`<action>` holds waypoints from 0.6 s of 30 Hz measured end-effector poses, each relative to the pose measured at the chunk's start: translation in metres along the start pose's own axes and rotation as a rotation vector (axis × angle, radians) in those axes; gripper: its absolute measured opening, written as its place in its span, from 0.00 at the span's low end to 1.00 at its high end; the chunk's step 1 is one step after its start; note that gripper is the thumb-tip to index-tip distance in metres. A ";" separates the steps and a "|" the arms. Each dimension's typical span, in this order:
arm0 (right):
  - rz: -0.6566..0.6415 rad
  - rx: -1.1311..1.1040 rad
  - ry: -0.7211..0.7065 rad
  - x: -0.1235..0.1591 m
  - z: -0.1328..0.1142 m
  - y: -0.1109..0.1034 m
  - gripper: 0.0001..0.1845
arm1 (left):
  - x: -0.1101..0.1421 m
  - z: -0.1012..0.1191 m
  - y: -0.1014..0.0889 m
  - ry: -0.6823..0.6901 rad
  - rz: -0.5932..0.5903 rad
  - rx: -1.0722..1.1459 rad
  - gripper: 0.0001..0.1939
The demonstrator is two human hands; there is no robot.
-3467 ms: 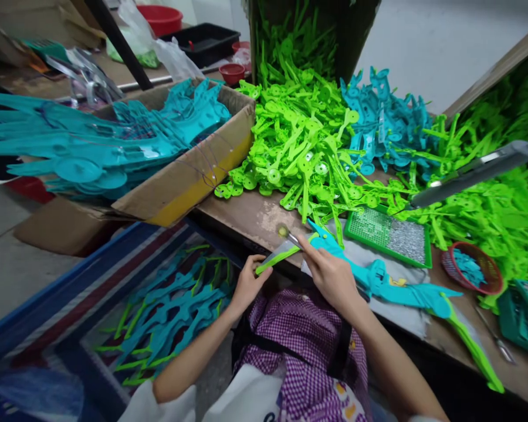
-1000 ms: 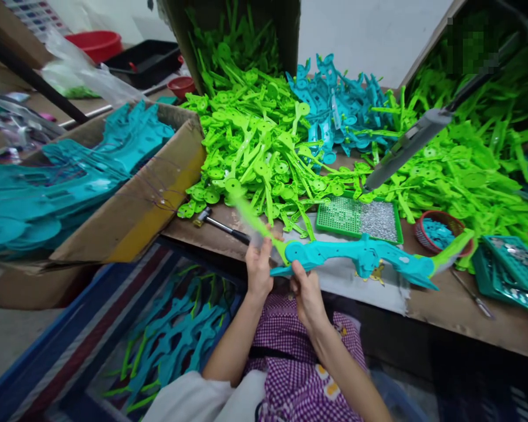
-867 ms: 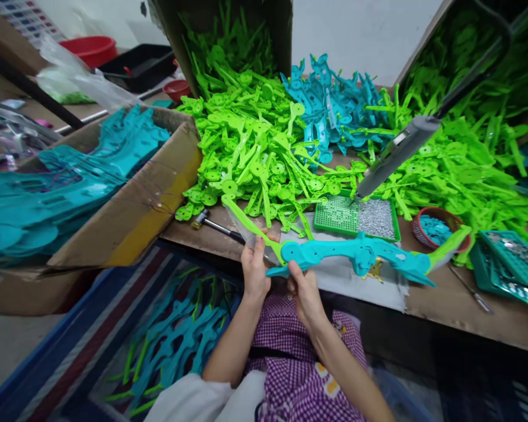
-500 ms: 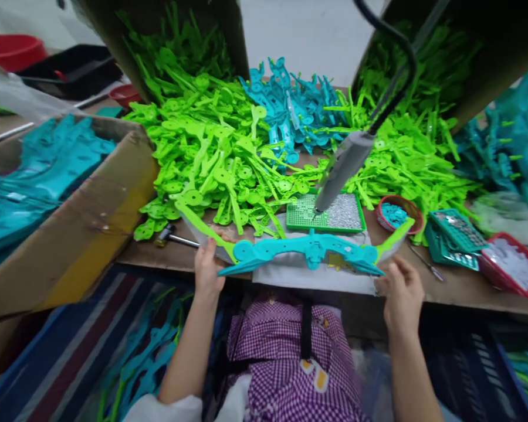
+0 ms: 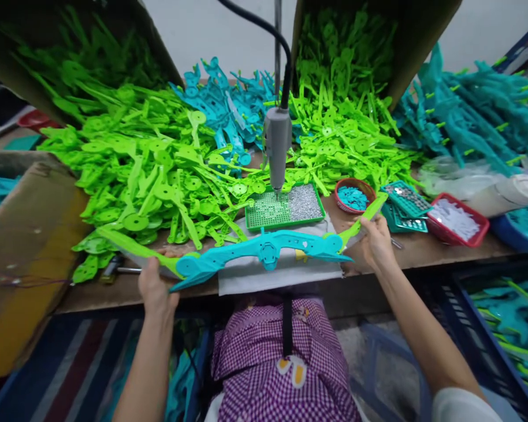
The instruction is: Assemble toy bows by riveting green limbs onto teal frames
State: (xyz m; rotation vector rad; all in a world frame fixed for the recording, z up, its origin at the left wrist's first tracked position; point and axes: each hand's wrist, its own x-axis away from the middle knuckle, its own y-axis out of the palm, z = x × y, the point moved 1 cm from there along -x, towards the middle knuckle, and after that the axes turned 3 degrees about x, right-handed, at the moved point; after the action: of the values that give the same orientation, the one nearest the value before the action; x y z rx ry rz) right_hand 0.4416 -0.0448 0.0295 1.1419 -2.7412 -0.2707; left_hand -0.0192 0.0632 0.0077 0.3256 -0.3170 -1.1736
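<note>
A blue plastic toy bow [image 5: 226, 249] with a bright green arm at each end is stretched level across the table's front edge. My left hand [image 5: 156, 287] is closed on its left green arm [image 5: 136, 249], close to the blue part. At the other end, my right hand [image 5: 376, 240] grips the right green arm [image 5: 351, 231], fingers wrapped round it. Behind the bow, a grey electric screwdriver [image 5: 278, 143] hangs on a black cable, its tip over a green tray [image 5: 286, 221] of small metal screws. A white cloth [image 5: 246, 281] lies under the bow.
Heaps of green arms [image 5: 158, 170] and blue bow bodies [image 5: 229, 105] fill the back. On the right are a red basket of blue pieces [image 5: 353, 197], teal trays [image 5: 405, 202] and a red tray of white pieces [image 5: 455, 220]. A cardboard box [image 5: 30, 246] stands left; blue crates [image 5: 488, 316] sit below.
My view has turned to the right. My right hand has moved onto the right green arm and closed round it; my left hand keeps hold of the left arm.
</note>
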 end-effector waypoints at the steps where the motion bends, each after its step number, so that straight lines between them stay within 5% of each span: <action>1: -0.005 -0.020 -0.027 0.003 -0.005 0.001 0.20 | -0.003 0.001 0.002 0.047 -0.003 -0.011 0.19; 4: 0.003 -0.068 -0.097 0.010 -0.017 0.001 0.20 | -0.014 0.005 0.007 0.100 -0.023 -0.093 0.16; 7: 0.004 -0.117 -0.153 0.017 -0.021 -0.006 0.22 | -0.022 0.006 0.009 0.005 -0.092 -0.155 0.16; 13: 0.051 -0.059 -0.107 0.033 -0.006 -0.030 0.20 | -0.010 0.004 0.006 -0.081 -0.261 -0.192 0.22; 18: 0.016 -0.135 -0.098 0.034 0.000 -0.035 0.13 | -0.008 0.002 0.003 -0.103 -0.288 -0.116 0.22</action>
State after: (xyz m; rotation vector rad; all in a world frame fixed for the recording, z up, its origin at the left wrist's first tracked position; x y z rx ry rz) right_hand 0.4422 -0.0932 0.0244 1.0991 -2.7647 -0.5146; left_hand -0.0206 0.0718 0.0099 0.2141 -0.2964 -1.4895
